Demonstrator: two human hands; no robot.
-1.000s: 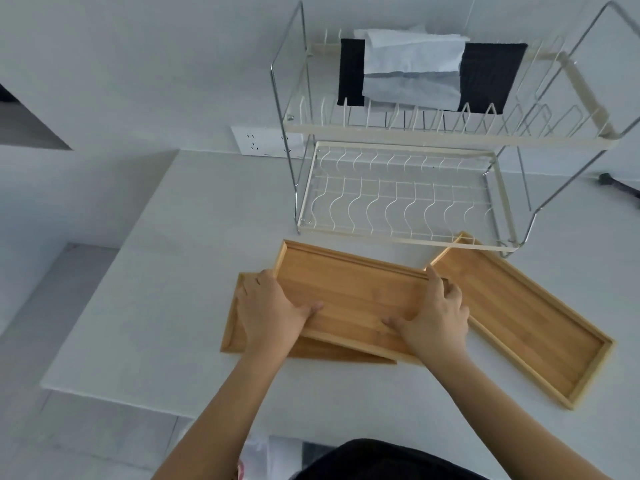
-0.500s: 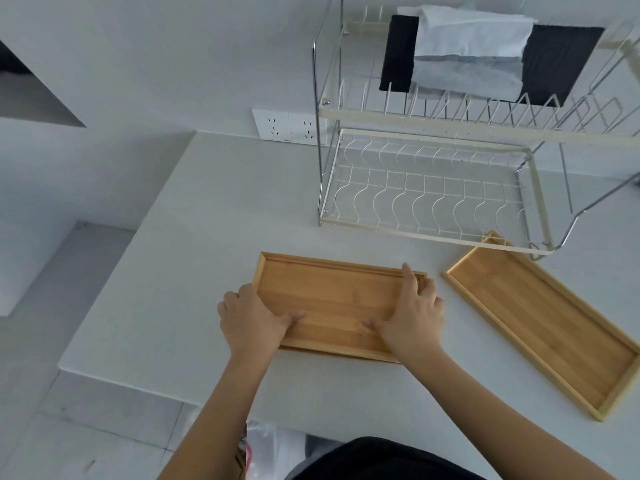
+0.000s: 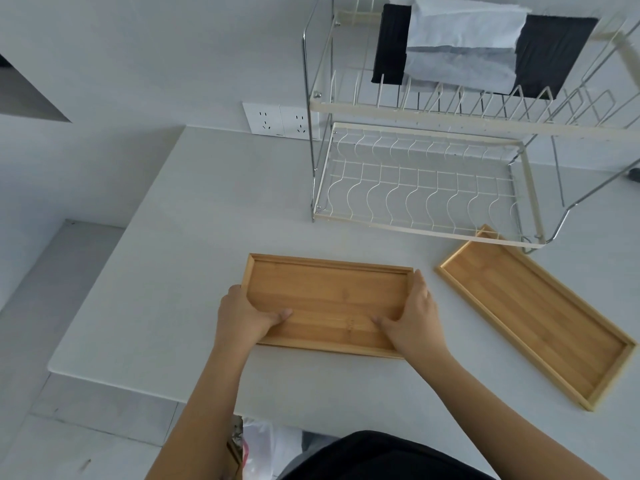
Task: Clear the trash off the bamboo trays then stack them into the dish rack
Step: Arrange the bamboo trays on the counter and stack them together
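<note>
Two bamboo trays lie nested as one stack (image 3: 329, 296) on the white table, squared up and empty. My left hand (image 3: 244, 315) grips the stack's left end, thumb inside the tray. My right hand (image 3: 414, 318) grips its right end, thumb inside too. A third bamboo tray (image 3: 540, 313), also empty, lies at an angle to the right, its far corner under the front rail of the dish rack (image 3: 429, 233). The rack's lower wire shelf (image 3: 415, 188) holds nothing.
The rack's upper tier carries a black cloth (image 3: 554, 57) and a white cloth (image 3: 464, 43). A wall socket (image 3: 277, 118) sits left of the rack. A plastic bag (image 3: 263, 448) hangs below the table's near edge. The table's left edge (image 3: 114, 265) drops to the floor.
The upper tray has been slid left and down onto the lower tray, so both now line up as one stack. My hands moved to the stack's two ends.
</note>
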